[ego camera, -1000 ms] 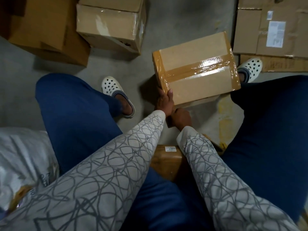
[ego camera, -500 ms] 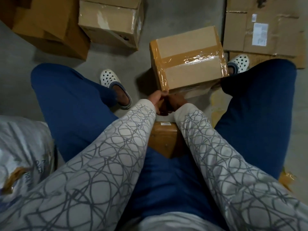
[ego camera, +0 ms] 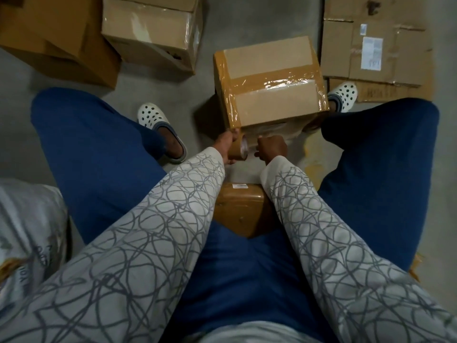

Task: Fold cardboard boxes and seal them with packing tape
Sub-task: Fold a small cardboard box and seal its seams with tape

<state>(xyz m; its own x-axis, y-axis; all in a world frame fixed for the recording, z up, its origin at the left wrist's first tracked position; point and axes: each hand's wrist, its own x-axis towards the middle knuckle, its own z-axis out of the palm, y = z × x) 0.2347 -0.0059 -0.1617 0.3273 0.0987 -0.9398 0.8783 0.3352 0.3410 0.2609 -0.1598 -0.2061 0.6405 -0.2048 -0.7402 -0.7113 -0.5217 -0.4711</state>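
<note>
A closed cardboard box (ego camera: pixel 269 68) stands on the floor between my feet, its top seam and left edge covered in glossy brown tape. Just below its near left corner, my left hand (ego camera: pixel 225 147) grips a roll of brown packing tape (ego camera: pixel 239 151). My right hand (ego camera: pixel 273 148) sits beside the roll with fingers curled, pinching the clear tape end that stretches toward the box's near side (ego camera: pixel 272 131).
A taped box (ego camera: pixel 153 28) and a larger open carton (ego camera: pixel 54 33) stand at the back left. Flattened cardboard (ego camera: pixel 376 40) lies at the back right. A brown parcel (ego camera: pixel 242 209) sits between my knees. A plastic-wrapped bundle (ego camera: pixel 27 231) is at my left.
The hands have parted below the box's near edge. The tape roll now shows in my left hand, and my right hand has drawn a strip off it. The view has shifted slightly.
</note>
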